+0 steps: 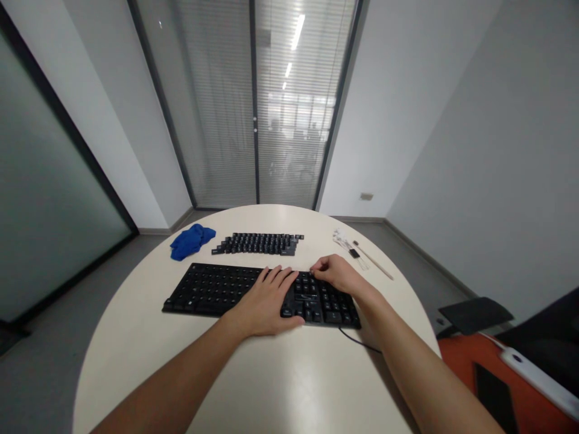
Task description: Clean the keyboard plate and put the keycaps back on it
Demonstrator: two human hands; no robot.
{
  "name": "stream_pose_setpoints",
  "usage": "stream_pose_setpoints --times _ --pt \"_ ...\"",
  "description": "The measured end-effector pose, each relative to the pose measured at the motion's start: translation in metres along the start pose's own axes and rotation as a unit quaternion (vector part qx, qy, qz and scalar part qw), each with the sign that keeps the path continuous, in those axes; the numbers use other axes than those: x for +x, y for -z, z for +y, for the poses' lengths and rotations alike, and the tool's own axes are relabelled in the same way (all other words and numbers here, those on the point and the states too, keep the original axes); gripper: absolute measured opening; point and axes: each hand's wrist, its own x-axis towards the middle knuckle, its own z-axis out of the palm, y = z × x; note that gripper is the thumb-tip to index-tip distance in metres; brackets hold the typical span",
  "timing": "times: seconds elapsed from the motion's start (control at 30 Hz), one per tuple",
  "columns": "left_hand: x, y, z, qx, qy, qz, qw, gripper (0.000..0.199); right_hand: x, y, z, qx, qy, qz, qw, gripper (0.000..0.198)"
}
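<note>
the left hand (271, 301) lies flat, fingers long and slightly parted, over the black keyboard (212, 289), its thumb along the near edge. the right hand (335, 271) is narrow, thumb and forefinger drawn together at the keyboard's far edge; i cannot tell if they grip a key. the keyboard lies across the middle of the pale round worktop (271, 386), its cable (362, 343) leading under the right forearm. just beyond it stand loose black keycaps (257, 243) in tight rows, with a crumpled blue cloth (190, 242) to their left. to the right lie a slim brush (375, 261) and a small black piece (354, 254). past the worktop's right edge is an orange seat (461, 367).
</note>
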Motion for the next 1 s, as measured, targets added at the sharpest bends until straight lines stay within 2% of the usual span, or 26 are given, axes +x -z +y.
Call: stream_pose_setpoints --times 0.33,0.5,0.7,0.83,1.0 --pt "0.0 0.003 0.001 -0.003 0.001 -0.007 1.0 0.096 -0.004 0.0 0.002 0.015 0.017 0.003 1.0 0.02" --pt "0.0 0.003 0.001 -0.007 -0.001 -0.005 1.0 0.095 0.005 0.003 0.015 -0.054 0.019 0.058 0.997 0.02" --pt "0.0 0.003 0.001 -0.01 0.001 -0.001 1.0 0.096 0.027 0.005 0.034 -0.126 -0.016 0.077 0.989 0.023" --pt "0.0 0.004 0.001 -0.007 0.001 -0.002 1.0 0.096 0.05 0.005 0.03 -0.18 -0.018 0.082 0.98 0.034" --pt "0.0 0.002 0.0 -0.014 -0.004 0.005 1.0 0.097 0.084 0.004 0.018 -0.237 -0.009 0.063 0.969 0.06"
